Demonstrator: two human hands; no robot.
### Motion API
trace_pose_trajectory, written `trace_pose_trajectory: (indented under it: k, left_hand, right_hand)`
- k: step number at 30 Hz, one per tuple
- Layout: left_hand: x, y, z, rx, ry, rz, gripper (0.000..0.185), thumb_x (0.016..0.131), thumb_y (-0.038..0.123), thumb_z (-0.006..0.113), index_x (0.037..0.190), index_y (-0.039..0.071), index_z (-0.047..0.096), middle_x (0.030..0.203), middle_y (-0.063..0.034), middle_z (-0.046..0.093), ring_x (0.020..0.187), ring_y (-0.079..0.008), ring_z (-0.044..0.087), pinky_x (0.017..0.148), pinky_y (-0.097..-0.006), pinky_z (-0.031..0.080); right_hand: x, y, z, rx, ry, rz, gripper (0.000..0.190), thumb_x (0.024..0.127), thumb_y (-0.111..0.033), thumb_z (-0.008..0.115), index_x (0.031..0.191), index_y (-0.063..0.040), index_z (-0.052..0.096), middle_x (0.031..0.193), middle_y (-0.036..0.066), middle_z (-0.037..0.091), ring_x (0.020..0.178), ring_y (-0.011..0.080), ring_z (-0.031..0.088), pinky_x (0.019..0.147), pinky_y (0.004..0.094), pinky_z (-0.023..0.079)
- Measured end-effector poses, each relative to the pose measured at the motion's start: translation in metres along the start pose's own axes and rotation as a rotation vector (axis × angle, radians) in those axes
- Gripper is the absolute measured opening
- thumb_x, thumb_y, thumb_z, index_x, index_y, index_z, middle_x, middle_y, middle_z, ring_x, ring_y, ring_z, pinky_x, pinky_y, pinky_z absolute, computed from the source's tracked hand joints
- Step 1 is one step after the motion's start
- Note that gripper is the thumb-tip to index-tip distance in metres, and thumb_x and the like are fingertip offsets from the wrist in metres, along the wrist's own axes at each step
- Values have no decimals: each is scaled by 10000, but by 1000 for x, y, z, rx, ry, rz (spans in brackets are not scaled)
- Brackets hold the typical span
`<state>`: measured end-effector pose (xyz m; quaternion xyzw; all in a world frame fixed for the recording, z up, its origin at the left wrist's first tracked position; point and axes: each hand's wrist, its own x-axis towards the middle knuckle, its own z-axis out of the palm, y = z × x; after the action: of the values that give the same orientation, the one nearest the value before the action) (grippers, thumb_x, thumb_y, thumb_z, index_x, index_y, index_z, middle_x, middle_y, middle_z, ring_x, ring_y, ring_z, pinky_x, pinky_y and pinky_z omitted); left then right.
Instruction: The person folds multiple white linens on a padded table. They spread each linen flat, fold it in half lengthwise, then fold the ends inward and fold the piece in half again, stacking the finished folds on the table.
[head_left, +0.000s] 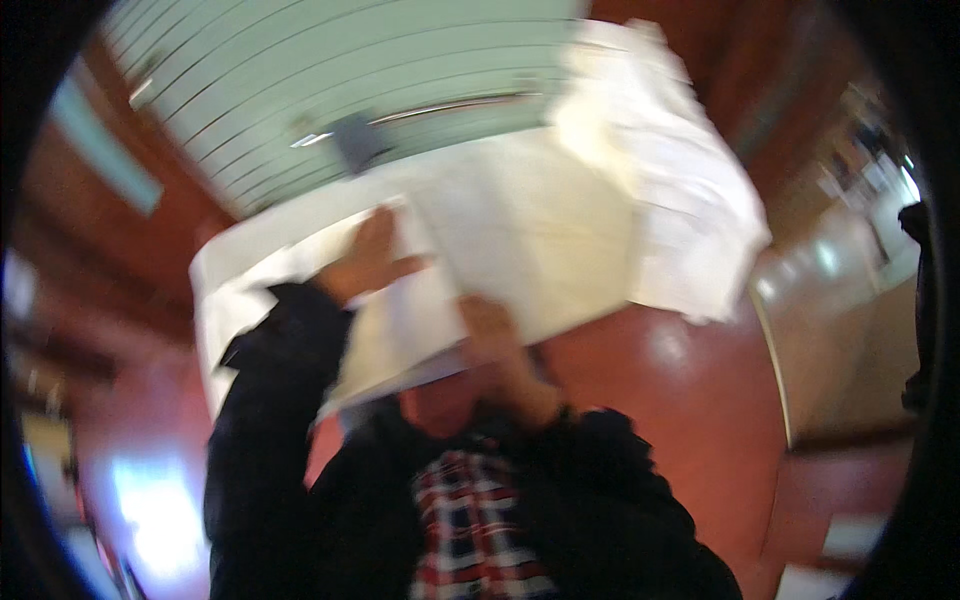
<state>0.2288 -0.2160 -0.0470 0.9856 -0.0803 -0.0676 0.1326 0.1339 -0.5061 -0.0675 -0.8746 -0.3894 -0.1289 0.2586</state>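
My left hand (367, 255) lies with fingers spread on a white folded cloth (412, 322) at the near left of a table draped in pale cloth (570, 232). At the right edge of the folded cloth is my right hand (495, 337), its fingers near the fabric; blur hides whether they grip it. A large crumpled white cloth (675, 172) covers the right end of the table and hangs over its edge.
Behind the table stands a pale green slatted surface (375, 60) with a metal bar (457, 107) and a dark square item (360, 141). Reddish floor (660, 390) shows around the table. Blurred objects sit at the far right.
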Motion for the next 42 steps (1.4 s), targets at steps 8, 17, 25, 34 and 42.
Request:
trace_pose_trajectory:
  k: [8, 17, 25, 34, 42]
  left_hand:
    - [-25, 20, -25, 62, 157, 45, 993, 909, 388, 741, 1571, -110, 194, 1628, -338, 228, 1528, -502, 177, 1255, -508, 198]
    - [-23, 5, 2, 144, -4, 237, 863, 1020, 398, 576, 1580, -116, 167, 1637, -372, 155, 1542, -497, 136, 1268, -533, 121]
    - [-8, 52, 17, -20, 130, 157, 790, 894, 382, 670, 1427, -143, 416, 1472, -353, 425, 1409, -483, 383, 1167, -567, 311]
    - [-193, 128, 84, 41, 381, 91, 742, 868, 401, 676, 1401, -82, 496, 1566, -278, 384, 1480, -420, 354, 1223, -513, 286]
    - [-166, 156, 92, -63, 698, 230, 483, 945, 228, 506, 1347, -30, 575, 1463, -302, 495, 1401, -464, 450, 1175, -527, 352]
  right_hand:
    - [10, -15, 7, -4, 60, -43, 555, 953, -162, 547, 1472, 17, 464, 1573, 224, 395, 1493, 425, 331, 1191, 580, 294]
    - [14, -4, 2, 74, 34, -174, 468, 937, -137, 533, 1379, 19, 527, 1483, 231, 481, 1431, 416, 406, 1195, 540, 302]
    - [10, 14, -14, -168, -273, -238, 660, 899, -202, 654, 1453, 100, 458, 1533, 297, 426, 1469, 451, 351, 1230, 569, 215]
    - [-9, -32, -53, 91, -364, -190, 581, 1001, -190, 563, 1501, 67, 418, 1605, 271, 354, 1487, 464, 318, 1225, 527, 237]
    - [88, 21, -78, -83, -524, -136, 473, 1029, -168, 541, 1444, 52, 486, 1450, 238, 547, 1300, 398, 547, 1100, 448, 445]
